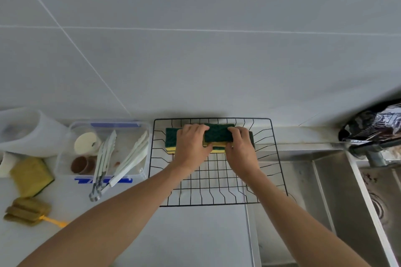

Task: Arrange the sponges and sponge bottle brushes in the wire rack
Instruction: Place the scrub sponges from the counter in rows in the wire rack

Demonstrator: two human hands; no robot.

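**Against the wall: sponges being squared up in the rack**

On the table's [195, 234] far left, a worn yellow sponge [30, 175] with a dark scouring edge lies flat, and nearer the camera a sponge bottle brush [27, 212] with olive foam ribs and an orange handle. Both are outside the rack, well apart from it; judged still to be placed.

Next right, a clear plastic tub [65, 158] holds white tongs [130, 158], a cup and a small brown pot.

Centre: black wire rack [275, 158], open grid, its right part overhanging the steel sink [325, 191]. Green-and-yellow sponges [217, 134] sit stacked along its back edge, green scouring side up, soft yellow foam below. Exact count unclear.

Left hand [191, 147]: fingers curled over the stack's top, thumb at the front, clamped on it. Right hand [240, 149]: same hold on the right end. Likely reason: pressing from both ends lines the soft blocks up against the back wires.

Far right: a dark tap [368, 134], blurred.
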